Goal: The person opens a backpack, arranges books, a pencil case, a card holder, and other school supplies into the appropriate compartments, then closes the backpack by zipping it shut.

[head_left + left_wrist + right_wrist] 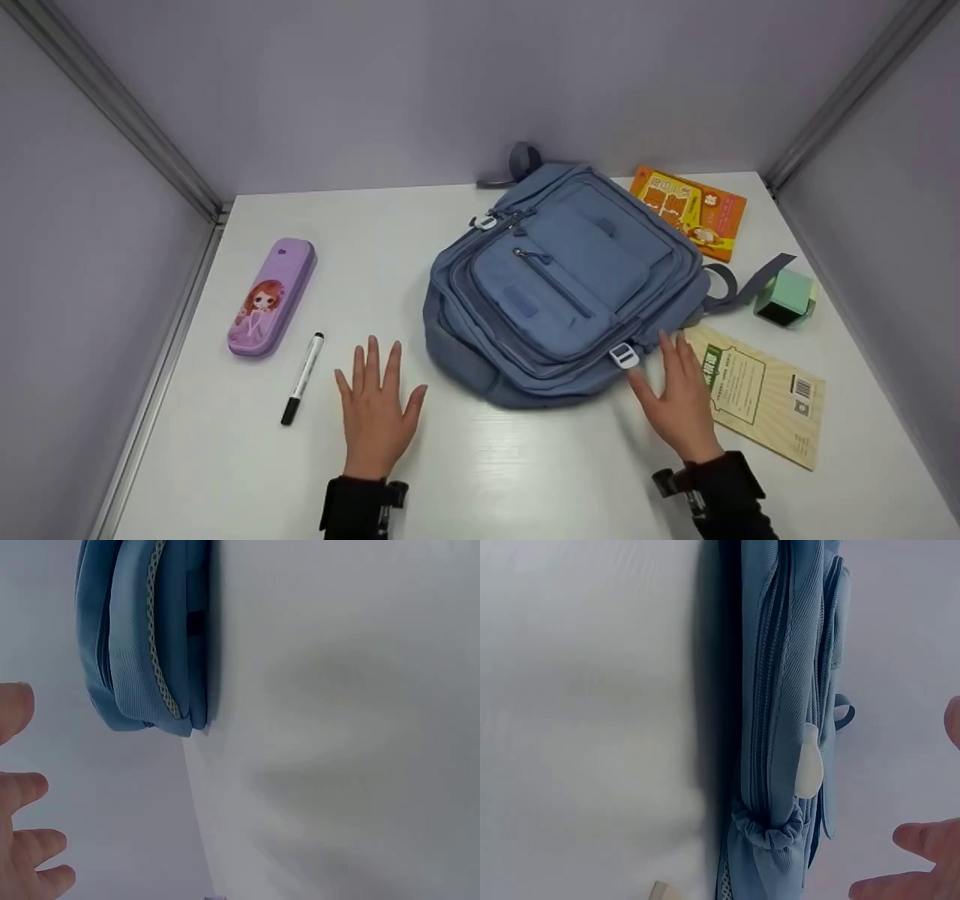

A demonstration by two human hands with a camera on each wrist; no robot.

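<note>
A blue backpack [570, 285] lies on its back on the white table, tilted, with its zipped front pockets facing up. My left hand [373, 412], fingers spread and straight, hovers left of the backpack's lower end and holds nothing. In the left wrist view its fingertips [30, 787] stand apart from the backpack [150, 637]. My right hand [682, 405] is at the bag's lower right, near a white buckle [624, 355], fingers extended and holding nothing. The right wrist view shows the backpack's zipped side [772, 690], with that hand's fingers [915, 840] off to the right.
Left of the bag lie a purple pencil case [271, 300] and a black-capped white marker [303, 379]. To the right are an orange book [716, 217], partly under the bag, a small green box [786, 296] and a beige book [772, 405]. Grey walls surround the table.
</note>
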